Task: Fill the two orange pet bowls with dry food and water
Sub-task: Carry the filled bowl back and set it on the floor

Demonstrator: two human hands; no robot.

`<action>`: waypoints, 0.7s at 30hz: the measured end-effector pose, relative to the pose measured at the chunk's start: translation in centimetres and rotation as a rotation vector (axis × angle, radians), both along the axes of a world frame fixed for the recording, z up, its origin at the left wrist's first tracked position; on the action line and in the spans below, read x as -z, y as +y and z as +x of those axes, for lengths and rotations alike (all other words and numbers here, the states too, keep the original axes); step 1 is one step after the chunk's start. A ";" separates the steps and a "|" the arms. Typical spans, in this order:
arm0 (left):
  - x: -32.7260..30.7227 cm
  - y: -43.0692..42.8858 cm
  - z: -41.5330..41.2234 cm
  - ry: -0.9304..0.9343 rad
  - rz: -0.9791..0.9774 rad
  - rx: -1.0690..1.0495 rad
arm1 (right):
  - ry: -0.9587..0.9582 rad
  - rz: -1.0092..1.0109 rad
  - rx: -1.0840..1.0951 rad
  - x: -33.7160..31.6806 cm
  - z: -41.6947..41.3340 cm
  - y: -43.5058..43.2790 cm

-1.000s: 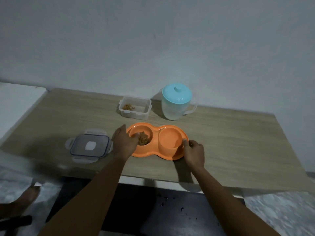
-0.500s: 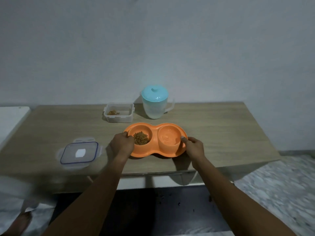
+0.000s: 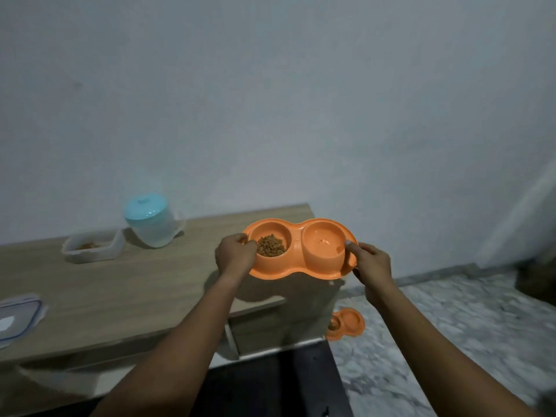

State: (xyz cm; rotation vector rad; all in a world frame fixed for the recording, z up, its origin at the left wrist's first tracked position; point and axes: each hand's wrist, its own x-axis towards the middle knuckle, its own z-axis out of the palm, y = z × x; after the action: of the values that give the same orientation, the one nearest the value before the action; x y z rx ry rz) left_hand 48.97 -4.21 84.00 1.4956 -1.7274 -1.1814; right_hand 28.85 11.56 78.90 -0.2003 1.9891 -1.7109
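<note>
I hold an orange double pet bowl (image 3: 296,267) in the air over the right end of the wooden table (image 3: 120,284). Its left cup holds brown dry food (image 3: 270,245); its right cup (image 3: 323,243) holds water. My left hand (image 3: 234,254) grips the left rim and my right hand (image 3: 371,263) grips the right rim. Behind on the table stand a clear jug with a light blue lid (image 3: 150,221) and an open clear food container (image 3: 93,246) with a little kibble left.
A second orange double bowl (image 3: 346,323) sits on the marbled floor (image 3: 451,320) beside the table's right end. A clear container lid with a blue seal (image 3: 16,316) lies at the table's left edge. A grey wall stands behind.
Both hands have lifted the orange double bowl off the table and carried it right, past the table's end. My view has swung to the right.
</note>
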 end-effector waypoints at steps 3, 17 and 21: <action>-0.8 4.9 -7.6 0.025 -0.004 0.068 | 0.026 -0.014 0.053 -1.7 -6.8 6.4; 7.2 16.9 -36.9 -0.016 0.096 0.401 | 0.027 0.140 0.231 2.6 -32.6 23.0; 12.7 16.9 -44.9 -0.070 0.130 0.395 | 0.007 0.223 0.218 7.5 -39.4 23.2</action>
State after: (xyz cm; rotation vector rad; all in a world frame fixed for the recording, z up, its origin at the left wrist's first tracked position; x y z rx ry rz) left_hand 4.05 12.66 71.29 1.3158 -2.0954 -1.4770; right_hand -10.55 34.80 71.42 0.0920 2.2557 -1.5983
